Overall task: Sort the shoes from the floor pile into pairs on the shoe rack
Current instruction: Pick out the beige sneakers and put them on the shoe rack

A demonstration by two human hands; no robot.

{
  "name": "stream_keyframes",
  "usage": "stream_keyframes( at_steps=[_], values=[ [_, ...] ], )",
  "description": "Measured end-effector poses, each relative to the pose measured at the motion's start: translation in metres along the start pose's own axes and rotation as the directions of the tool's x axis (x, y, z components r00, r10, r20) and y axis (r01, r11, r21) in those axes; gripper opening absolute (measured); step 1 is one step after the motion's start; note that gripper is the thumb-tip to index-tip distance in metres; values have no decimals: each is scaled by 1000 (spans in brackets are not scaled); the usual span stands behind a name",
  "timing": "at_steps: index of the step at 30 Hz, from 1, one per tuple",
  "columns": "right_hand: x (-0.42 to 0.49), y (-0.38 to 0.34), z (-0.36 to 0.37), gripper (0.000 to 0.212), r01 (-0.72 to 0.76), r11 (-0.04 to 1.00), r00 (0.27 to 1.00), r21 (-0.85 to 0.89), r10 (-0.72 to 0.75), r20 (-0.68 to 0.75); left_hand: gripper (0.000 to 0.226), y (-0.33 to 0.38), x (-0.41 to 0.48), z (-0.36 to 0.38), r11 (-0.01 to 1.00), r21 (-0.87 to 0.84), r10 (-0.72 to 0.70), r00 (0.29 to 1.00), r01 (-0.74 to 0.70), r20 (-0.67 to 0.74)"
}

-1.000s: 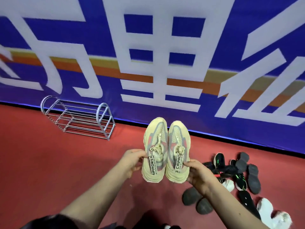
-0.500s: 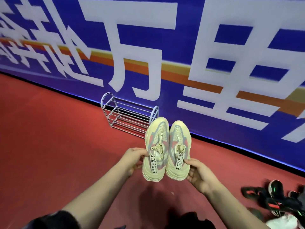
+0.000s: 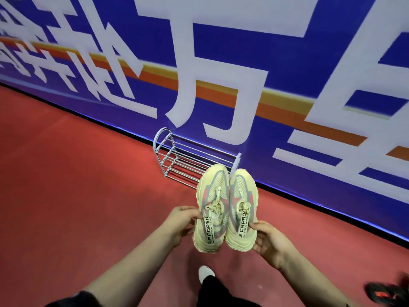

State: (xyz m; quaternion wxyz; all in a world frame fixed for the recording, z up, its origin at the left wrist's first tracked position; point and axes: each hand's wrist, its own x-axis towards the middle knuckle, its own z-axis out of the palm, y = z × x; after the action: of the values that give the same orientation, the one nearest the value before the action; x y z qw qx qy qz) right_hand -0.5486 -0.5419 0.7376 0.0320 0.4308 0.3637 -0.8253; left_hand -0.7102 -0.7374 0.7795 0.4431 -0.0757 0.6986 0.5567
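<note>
Both hands were raised in front of the body, each holding one shoe of a matching pair. The left hand [image 3: 179,220] gripped the left sneaker [image 3: 211,209] at its outer side near the heel. Its fingers [image 3: 193,215] were curled onto the edge of the upper, and those behind the shoe were hidden. The right hand [image 3: 269,238] gripped the right sneaker [image 3: 242,209] in the same way, with the thumb laid on the upper by the lettered strap and the remaining fingers curled round the sole at the heel.

The two sneakers were pale yellow with grey and coral panels, tied laces and black lettering on the tongue straps. They were held side by side with their inner sides touching, uppers facing the camera, toes pointing away from the person and heels lowest. Neither touched the floor [image 3: 77,185].

The shoe rack [image 3: 177,158], a silver wire frame with arched ends, stood on the red floor against the foot of a blue banner [image 3: 287,63] bearing large white characters and an orange stripe. In this view the sneaker toes overlapped the rack's right end; whether they were touching it could not be determined.

A dark shoe [image 3: 385,293] with red markings lay on the floor at the lower right, blurred. The person's own white shoe [image 3: 204,272] and a dark trouser leg appeared below the hands.
</note>
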Motion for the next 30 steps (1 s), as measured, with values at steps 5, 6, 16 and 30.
stream_keyframes(
  at_steps=[5, 6, 16, 30],
  values=[
    [68, -24, 87, 45, -69, 997, 995, -15, 70, 66, 12, 63, 54, -78, 999, 36, -1, 999, 3, -54],
    [80, -30, 105, 46, -71, 997, 995, -24, 72, 74, 12, 72, 65, -93, 999, 38, -5, 997, 8, -72],
    [202, -39, 261, 47, -61, 998, 998, 4, 61, -1, 19, 138, 187, -247, 996, 34, -87, 996, 87, 3],
    [350, 39, 426, 29, -16, 967, 944, 255, 99, -316, 16, 183, 411, -402, 917, 372, -223, 959, 146, 174]
  ],
)
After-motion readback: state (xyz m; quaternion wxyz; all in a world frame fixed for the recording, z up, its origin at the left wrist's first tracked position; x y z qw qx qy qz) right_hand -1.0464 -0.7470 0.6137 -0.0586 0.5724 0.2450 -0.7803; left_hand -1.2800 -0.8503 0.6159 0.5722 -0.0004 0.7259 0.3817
